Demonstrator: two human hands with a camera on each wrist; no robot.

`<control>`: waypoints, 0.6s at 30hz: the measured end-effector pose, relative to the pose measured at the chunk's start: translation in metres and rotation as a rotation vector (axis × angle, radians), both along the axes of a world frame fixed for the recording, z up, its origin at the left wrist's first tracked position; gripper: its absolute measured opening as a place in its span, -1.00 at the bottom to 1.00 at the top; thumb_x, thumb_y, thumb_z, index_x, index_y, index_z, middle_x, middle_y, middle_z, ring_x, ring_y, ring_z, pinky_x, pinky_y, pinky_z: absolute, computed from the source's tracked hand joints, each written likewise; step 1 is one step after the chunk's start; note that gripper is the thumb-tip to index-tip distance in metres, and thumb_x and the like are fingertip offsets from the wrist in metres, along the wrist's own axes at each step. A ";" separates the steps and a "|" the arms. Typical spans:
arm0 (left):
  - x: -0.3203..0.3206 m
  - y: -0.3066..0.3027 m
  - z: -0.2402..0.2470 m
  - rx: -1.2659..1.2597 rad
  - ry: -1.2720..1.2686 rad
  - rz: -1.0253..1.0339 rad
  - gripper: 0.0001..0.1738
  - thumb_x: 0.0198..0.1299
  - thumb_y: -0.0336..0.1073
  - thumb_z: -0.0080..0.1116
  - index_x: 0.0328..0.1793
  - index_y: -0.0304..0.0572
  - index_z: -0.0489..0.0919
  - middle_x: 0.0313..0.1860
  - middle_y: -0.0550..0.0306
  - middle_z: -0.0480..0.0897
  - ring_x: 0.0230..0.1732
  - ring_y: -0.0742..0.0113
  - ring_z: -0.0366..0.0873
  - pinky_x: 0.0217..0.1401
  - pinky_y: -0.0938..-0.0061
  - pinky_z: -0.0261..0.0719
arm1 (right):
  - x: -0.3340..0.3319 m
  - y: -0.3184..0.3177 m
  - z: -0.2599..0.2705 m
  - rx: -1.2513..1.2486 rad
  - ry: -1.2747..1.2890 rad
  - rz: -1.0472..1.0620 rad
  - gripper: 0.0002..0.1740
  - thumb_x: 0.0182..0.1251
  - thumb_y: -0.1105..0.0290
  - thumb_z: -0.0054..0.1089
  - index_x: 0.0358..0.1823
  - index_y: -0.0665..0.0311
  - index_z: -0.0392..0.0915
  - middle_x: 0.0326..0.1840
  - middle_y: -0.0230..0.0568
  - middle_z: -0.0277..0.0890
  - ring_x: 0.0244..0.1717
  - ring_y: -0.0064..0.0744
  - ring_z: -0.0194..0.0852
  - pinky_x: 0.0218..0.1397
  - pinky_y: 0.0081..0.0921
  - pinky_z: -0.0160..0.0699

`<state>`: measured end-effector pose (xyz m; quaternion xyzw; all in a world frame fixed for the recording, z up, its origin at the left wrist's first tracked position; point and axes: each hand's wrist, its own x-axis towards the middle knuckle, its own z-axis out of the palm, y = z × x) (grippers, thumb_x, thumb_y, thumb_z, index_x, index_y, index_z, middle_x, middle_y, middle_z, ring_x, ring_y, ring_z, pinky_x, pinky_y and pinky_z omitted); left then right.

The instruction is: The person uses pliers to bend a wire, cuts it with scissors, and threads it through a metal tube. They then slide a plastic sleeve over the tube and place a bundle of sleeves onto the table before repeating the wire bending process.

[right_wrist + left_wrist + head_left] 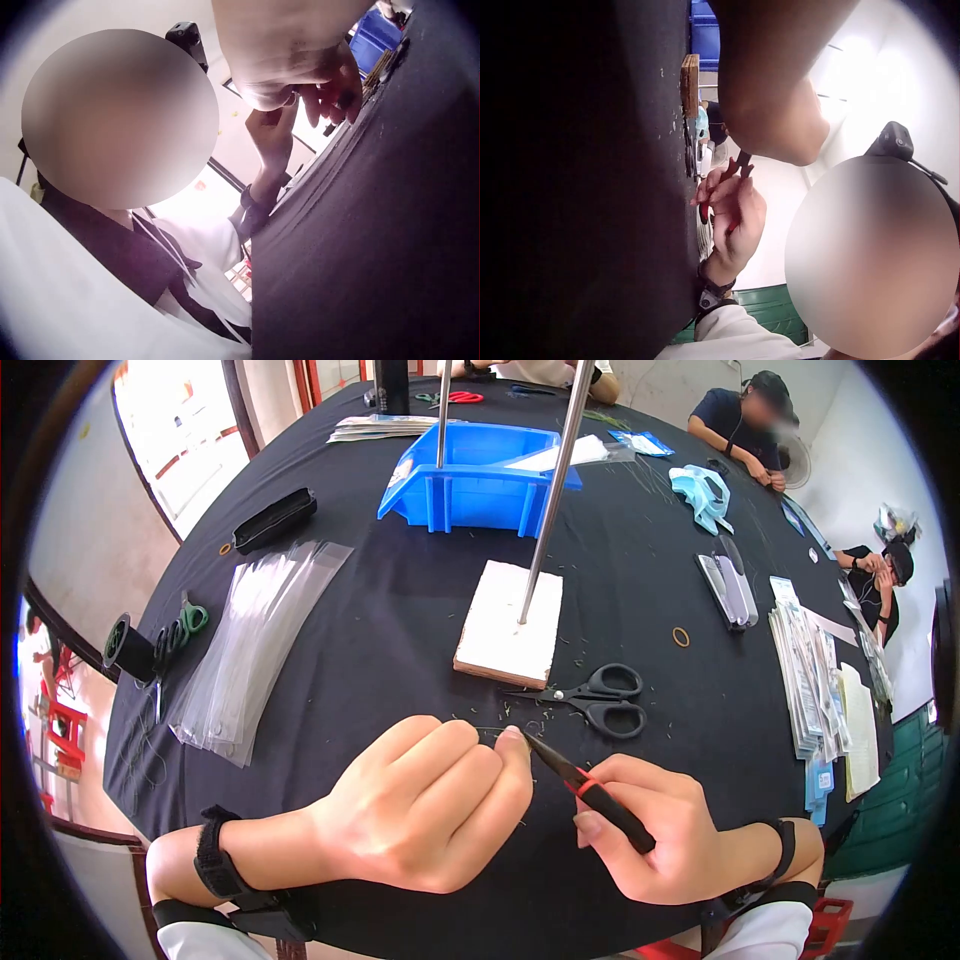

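My left hand [430, 800], fingers curled, pinches a thin wire or thread [490, 729] between thumb and forefinger in the head view. My right hand [660, 825] grips red-and-black pliers [600, 795], their narrow tip at the left fingertips. In the left wrist view the right hand [735, 217] holds the same pliers [724, 184] with the red handles apart. The right wrist view shows the right hand [300, 67] close by the left one [271, 139]; what lies between them is hard to make out. Black scissors [600, 700] lie just beyond the hands.
A white-topped block [512, 622] with a metal rod stands before a blue bin [470, 495]. Clear plastic strips [262, 645], a thread spool [130, 648] and green-handled scissors [192, 618] lie left. On the right are a stapler [729, 590] and packets [800, 670]. Other people sit around the table.
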<state>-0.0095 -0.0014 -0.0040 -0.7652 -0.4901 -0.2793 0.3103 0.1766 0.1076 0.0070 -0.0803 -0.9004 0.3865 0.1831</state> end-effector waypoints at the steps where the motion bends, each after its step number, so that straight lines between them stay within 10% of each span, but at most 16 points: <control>1: -0.001 0.001 -0.001 0.005 -0.004 -0.009 -0.71 -0.39 -0.49 0.13 -0.41 -0.49 0.54 -0.64 0.23 0.27 -0.62 0.45 0.29 -0.62 0.62 0.23 | 0.000 0.000 0.000 -0.002 0.003 0.001 -0.85 0.15 0.50 0.19 -0.39 0.50 0.51 -0.44 -0.07 0.46 -0.56 -0.27 0.46 -0.53 -0.50 0.43; 18: -0.003 0.003 -0.004 0.046 -0.088 -0.041 -0.64 -0.49 -0.48 0.09 -0.40 -0.51 0.53 -0.64 0.20 0.30 -0.64 0.43 0.29 -0.63 0.60 0.24 | -0.003 0.002 -0.005 -0.211 0.011 0.052 -0.82 0.21 0.46 0.16 -0.36 0.51 0.53 -0.38 -0.10 0.47 -0.50 -0.36 0.49 -0.46 -0.56 0.43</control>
